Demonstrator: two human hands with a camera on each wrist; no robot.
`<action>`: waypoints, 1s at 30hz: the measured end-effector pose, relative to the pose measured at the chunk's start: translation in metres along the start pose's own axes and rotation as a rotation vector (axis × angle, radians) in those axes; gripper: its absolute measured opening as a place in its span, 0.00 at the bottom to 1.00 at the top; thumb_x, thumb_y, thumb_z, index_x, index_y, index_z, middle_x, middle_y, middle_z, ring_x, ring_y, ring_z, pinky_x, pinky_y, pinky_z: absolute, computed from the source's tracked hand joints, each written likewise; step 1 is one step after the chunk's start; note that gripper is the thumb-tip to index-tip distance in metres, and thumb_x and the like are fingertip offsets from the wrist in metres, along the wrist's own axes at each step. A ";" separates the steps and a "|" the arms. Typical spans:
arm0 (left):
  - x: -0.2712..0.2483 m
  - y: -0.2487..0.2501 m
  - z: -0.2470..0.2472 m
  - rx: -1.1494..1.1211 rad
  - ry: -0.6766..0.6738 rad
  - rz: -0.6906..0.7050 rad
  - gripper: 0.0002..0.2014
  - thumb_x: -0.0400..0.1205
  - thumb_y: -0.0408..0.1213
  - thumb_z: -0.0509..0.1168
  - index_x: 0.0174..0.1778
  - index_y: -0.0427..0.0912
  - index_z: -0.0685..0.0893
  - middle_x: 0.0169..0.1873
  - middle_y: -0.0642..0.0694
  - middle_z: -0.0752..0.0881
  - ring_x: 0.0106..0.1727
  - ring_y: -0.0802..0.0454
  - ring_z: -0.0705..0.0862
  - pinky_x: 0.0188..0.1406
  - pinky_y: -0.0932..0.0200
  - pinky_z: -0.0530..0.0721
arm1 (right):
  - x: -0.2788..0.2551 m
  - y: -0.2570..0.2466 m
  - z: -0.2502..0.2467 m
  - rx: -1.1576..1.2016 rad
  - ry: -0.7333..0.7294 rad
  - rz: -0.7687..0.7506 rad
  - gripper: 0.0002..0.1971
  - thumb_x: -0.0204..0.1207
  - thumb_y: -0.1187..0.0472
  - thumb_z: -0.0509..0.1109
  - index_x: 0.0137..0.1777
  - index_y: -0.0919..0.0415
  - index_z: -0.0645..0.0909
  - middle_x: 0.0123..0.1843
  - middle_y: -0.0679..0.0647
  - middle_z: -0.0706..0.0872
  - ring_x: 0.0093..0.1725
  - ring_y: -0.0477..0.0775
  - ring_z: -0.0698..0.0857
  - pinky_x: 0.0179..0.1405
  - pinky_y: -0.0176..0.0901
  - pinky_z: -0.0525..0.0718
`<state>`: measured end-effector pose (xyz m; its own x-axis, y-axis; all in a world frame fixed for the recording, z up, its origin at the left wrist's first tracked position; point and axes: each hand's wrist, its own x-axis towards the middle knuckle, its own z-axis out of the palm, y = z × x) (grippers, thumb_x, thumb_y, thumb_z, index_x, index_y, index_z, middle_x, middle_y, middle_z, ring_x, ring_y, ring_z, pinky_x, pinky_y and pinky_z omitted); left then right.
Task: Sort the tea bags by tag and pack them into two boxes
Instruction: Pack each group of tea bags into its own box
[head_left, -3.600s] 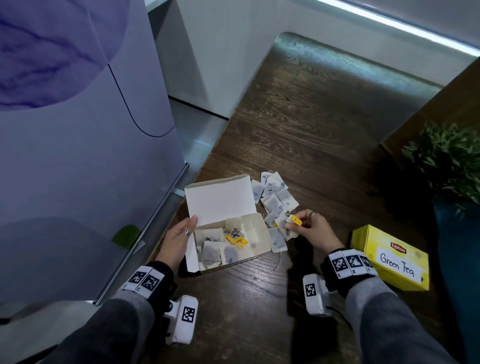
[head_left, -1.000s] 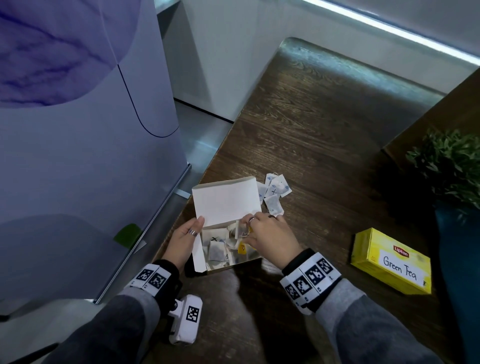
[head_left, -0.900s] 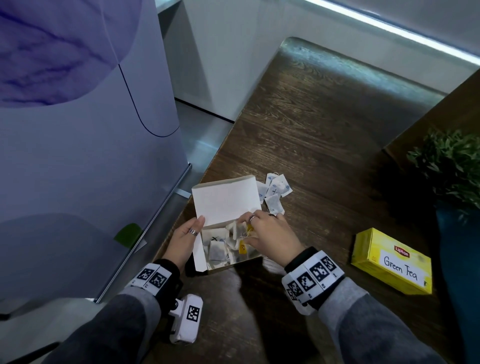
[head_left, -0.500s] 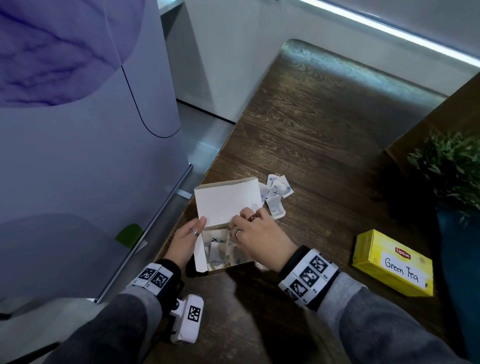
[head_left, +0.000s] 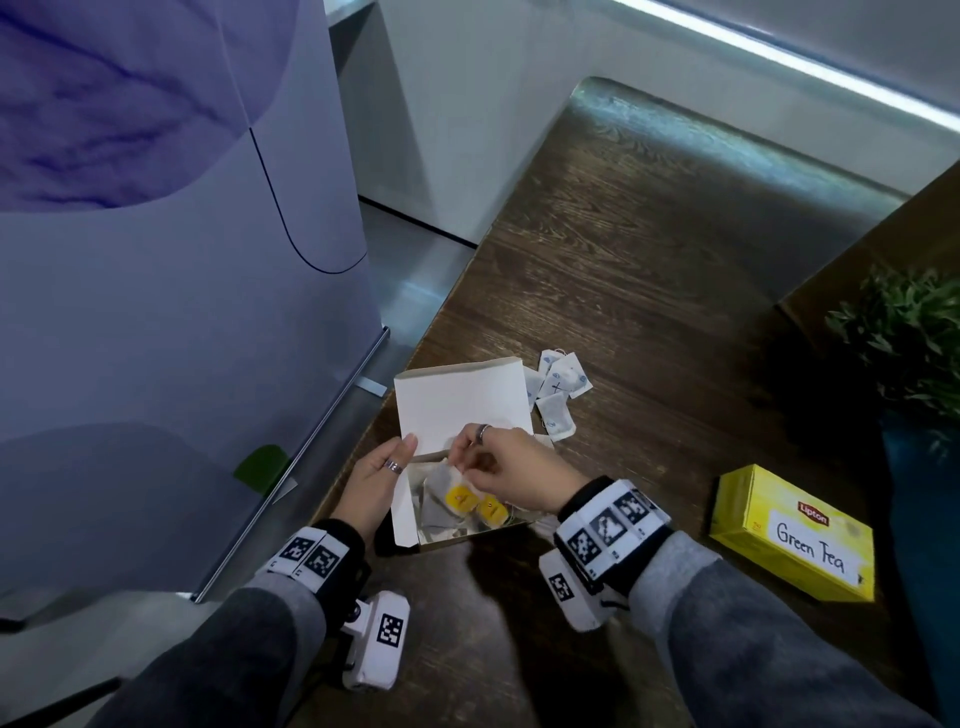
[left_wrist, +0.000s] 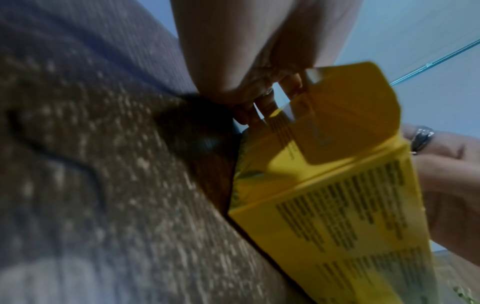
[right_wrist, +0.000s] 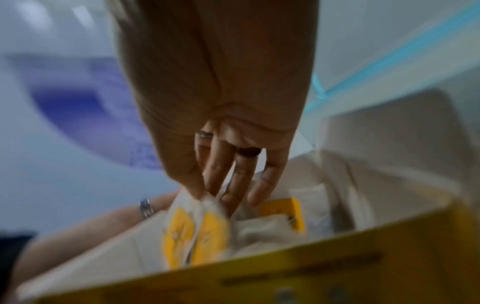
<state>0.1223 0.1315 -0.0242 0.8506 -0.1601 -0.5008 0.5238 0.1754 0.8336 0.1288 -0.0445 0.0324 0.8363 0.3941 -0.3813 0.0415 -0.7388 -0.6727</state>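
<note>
An open box (head_left: 457, 400) with a white inner lid sits at the table's left edge; its outside is yellow (left_wrist: 337, 185). My left hand (head_left: 402, 449) holds its left flap, thumb on top and fingers (left_wrist: 262, 107) outside. My right hand (head_left: 457, 462) is over the box and pinches the top of a yellow-tagged tea bag (head_left: 462, 499), which hangs into the box. The right wrist view shows my right hand (right_wrist: 205, 193) holding that yellow-tagged tea bag (right_wrist: 194, 232) above other bags. A few blue-tagged tea bags (head_left: 558, 395) lie on the table behind the box.
A closed yellow box labelled Green Tea (head_left: 789, 535) lies on the wooden table (head_left: 649, 234) to the right. A green plant (head_left: 909, 332) stands at the far right. A pale purple panel (head_left: 156, 260) rises left of the table edge.
The loose pile beside the box has shrunk. My right hand went into the box and now pinches a yellow-tagged bag there. My left hand stays on the flap.
</note>
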 end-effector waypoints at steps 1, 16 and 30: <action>0.000 0.000 0.000 0.003 0.006 0.002 0.13 0.84 0.40 0.59 0.49 0.36 0.85 0.50 0.31 0.87 0.51 0.39 0.84 0.57 0.42 0.80 | 0.002 0.002 0.001 -0.088 0.045 0.008 0.08 0.75 0.63 0.66 0.50 0.50 0.80 0.46 0.47 0.88 0.46 0.47 0.86 0.53 0.49 0.85; 0.000 0.000 0.001 0.003 -0.005 0.004 0.17 0.84 0.40 0.58 0.54 0.27 0.81 0.53 0.29 0.85 0.51 0.39 0.83 0.55 0.46 0.80 | 0.000 0.012 0.007 0.018 0.065 -0.047 0.11 0.73 0.69 0.69 0.42 0.51 0.87 0.43 0.41 0.85 0.41 0.38 0.80 0.48 0.31 0.77; -0.001 0.002 0.000 0.030 -0.015 0.011 0.12 0.85 0.39 0.57 0.50 0.39 0.84 0.49 0.40 0.88 0.48 0.46 0.86 0.49 0.56 0.84 | 0.036 0.101 -0.047 0.080 0.398 0.529 0.26 0.65 0.58 0.80 0.61 0.53 0.74 0.61 0.55 0.77 0.63 0.56 0.78 0.63 0.48 0.77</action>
<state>0.1224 0.1316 -0.0214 0.8553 -0.1735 -0.4883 0.5128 0.1481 0.8456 0.1884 -0.1307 -0.0197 0.8715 -0.2537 -0.4196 -0.4576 -0.7284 -0.5099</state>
